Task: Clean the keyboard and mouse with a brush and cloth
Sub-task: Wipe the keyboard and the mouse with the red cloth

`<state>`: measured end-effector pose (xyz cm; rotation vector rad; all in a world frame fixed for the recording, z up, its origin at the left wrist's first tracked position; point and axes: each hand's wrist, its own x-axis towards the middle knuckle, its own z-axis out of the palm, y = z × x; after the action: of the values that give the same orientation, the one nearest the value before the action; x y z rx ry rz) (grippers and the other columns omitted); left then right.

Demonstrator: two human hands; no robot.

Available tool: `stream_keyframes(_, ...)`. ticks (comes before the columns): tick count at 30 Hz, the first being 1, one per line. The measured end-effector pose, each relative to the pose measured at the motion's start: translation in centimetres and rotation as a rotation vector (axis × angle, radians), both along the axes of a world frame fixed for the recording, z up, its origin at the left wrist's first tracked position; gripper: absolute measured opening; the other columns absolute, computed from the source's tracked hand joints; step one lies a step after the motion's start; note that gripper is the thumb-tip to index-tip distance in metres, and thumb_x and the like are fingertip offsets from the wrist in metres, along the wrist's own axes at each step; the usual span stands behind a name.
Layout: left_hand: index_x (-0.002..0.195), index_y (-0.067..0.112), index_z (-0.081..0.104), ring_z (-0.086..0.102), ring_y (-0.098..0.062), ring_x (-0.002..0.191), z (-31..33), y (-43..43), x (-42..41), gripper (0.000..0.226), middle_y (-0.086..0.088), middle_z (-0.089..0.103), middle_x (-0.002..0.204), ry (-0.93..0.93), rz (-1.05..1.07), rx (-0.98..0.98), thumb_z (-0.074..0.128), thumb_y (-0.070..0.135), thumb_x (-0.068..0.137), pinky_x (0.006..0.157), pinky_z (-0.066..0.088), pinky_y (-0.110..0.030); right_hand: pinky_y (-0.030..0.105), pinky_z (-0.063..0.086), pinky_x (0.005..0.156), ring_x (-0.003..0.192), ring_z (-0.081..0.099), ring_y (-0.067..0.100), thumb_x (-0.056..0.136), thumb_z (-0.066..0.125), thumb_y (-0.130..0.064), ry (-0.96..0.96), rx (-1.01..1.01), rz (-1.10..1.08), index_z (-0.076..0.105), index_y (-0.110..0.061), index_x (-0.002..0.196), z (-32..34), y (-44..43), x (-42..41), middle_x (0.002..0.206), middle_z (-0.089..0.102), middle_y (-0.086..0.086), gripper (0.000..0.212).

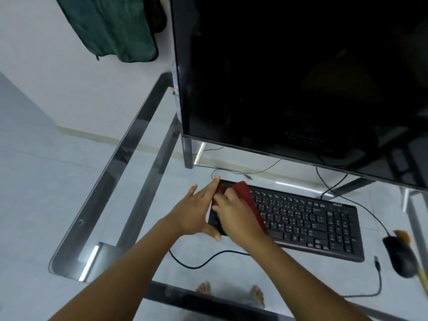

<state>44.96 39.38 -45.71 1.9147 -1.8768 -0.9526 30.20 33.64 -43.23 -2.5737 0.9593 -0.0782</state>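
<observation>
Head view: a person leans over a glass desk (129, 228) w/ chrome frame, both bare arms reaching to the left end of a black keyboard (301, 221) lying in front of a dark monitor (301, 77). Left hand (192, 214) braces the keyboard's left edge, fingers spread and extended, thumb under the near corner, clamped on nothing. Right hand (236, 212) presses a dark red cloth (247, 200) flat onto the leftmost keys, fingers closed down on the fabric; cloth drapes diagonally across that end of the board. Far right, near the desk's edge, a black mouse (399, 258) sits well apart from the keyboard, w/ a brush (414, 258) lying across it, bristles toward the monitor. Cables (208, 260) loop over the glass; bare feet (231, 295) show through it below. Green fabric (111, 26) hangs by the wall, upper left.
</observation>
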Motion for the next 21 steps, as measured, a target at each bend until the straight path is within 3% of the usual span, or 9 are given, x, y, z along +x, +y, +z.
stream_keyframes(2, 0.149, 0.022, -0.022, 0.019, -0.010, 0.145, -0.1, 0.0, 0.2, 0.150, 0.000, 0.023, 0.158, -0.031, -0.041, -0.007, 0.080, 0.068, 0.048, 0.121, -0.003, -0.041, 0.029, 0.041, 0.055, 0.063, 0.049, 0.022, 0.080, 0.067, -0.013, 0.054, 0.035, 0.180, 0.062, -0.025, 0.101, -0.2, 1.6, -2.4, 0.087, 0.045, -0.001, 0.026)
stream_keyframes(4, 0.149, 0.019, -0.022, 0.013, -0.011, 0.147, -0.3, 0.1, 0.3, 0.153, 0.001, 0.017, 0.160, -0.052, -0.052, -0.030, 0.079, 0.071, 0.046, 0.120, -0.001, -0.044, 0.030, 0.039, 0.055, 0.066, 0.045, 0.019, 0.085, 0.062, -0.017, 0.100, 0.059, 0.285, 0.057, -0.034, 0.112, 0.0, 1.7, -4.8, 0.087, 0.041, -0.006, 0.032)
stream_keyframes(7, 0.149, 0.022, -0.022, 0.008, -0.011, 0.147, -0.5, 0.0, 0.3, 0.150, 0.002, 0.011, 0.161, -0.053, -0.047, -0.022, 0.077, 0.073, 0.048, 0.120, -0.005, -0.042, 0.031, 0.040, 0.062, 0.078, 0.046, 0.018, 0.095, 0.051, -0.032, 0.022, 0.172, 0.164, 0.060, -0.034, 0.107, 0.7, -0.4, -4.9, 0.086, 0.044, -0.007, 0.015)
stream_keyframes(9, 0.148, 0.025, -0.023, 0.009, -0.010, 0.147, -0.4, 0.0, 0.2, 0.149, 0.004, 0.011, 0.161, -0.047, -0.038, -0.009, 0.078, 0.072, 0.049, 0.120, -0.006, -0.039, 0.028, 0.040, 0.065, 0.085, 0.049, 0.019, 0.094, 0.051, -0.036, -0.015, 0.175, 0.183, 0.062, -0.031, 0.104, 0.3, -0.9, -5.3, 0.090, 0.049, -0.007, 0.016)
stream_keyframes(11, 0.149, 0.025, -0.021, 0.010, -0.010, 0.147, -0.1, -0.1, 0.2, 0.148, 0.004, 0.013, 0.161, -0.050, -0.035, -0.007, 0.079, 0.070, 0.050, 0.120, -0.005, -0.039, 0.022, 0.034, 0.059, 0.078, 0.048, 0.019, 0.090, 0.052, -0.043, 0.049, 0.120, 0.209, 0.064, -0.032, 0.105, 0.0, -0.4, -7.2, 0.085, 0.044, -0.010, 0.022)
stream_keyframes(13, 0.149, 0.024, -0.020, 0.011, -0.011, 0.147, 0.1, -0.1, 0.1, 0.146, 0.004, 0.014, 0.161, -0.047, -0.028, 0.002, 0.080, 0.066, 0.052, 0.120, -0.004, -0.040, 0.023, 0.039, 0.058, 0.072, 0.046, 0.015, 0.091, 0.052, -0.034, 0.093, 0.045, 0.200, 0.065, -0.037, 0.113, -0.4, -0.1, -10.5, 0.086, 0.040, -0.014, 0.026)
stream_keyframes(16, 0.149, 0.025, -0.020, 0.011, -0.011, 0.147, 0.1, -0.1, -0.1, 0.144, 0.005, 0.014, 0.160, -0.051, -0.030, -0.003, 0.081, 0.063, 0.054, 0.120, -0.004, -0.040, 0.027, 0.042, 0.071, 0.085, 0.053, 0.015, 0.093, 0.035, -0.025, 0.062, 0.102, 0.153, 0.057, -0.046, 0.116, -0.1, -0.3, -10.9, 0.095, 0.054, -0.012, 0.038)
stream_keyframes(18, 0.149, 0.023, -0.021, 0.010, -0.011, 0.147, -0.1, -0.1, -0.2, 0.147, 0.004, 0.012, 0.161, -0.072, -0.041, -0.018, 0.081, 0.065, 0.052, 0.120, -0.004, -0.041, 0.028, 0.037, 0.066, 0.079, 0.048, 0.012, 0.096, 0.046, -0.028, 0.045, 0.199, 0.113, 0.050, -0.053, 0.100, 0.9, 0.7, -7.8, 0.079, 0.046, -0.015, 0.026)
stream_keyframes(21, 0.149, 0.020, -0.022, 0.009, -0.010, 0.147, 0.0, -0.1, -0.1, 0.150, 0.003, 0.008, 0.161, -0.093, -0.056, -0.032, 0.082, 0.064, 0.050, 0.120, -0.002, -0.041, 0.031, 0.037, 0.064, 0.071, 0.046, 0.008, 0.091, 0.054, -0.034, -0.037, 0.388, 0.044, 0.052, -0.040, 0.078, 1.2, 2.1, -4.0, 0.075, 0.049, -0.009, 0.014)
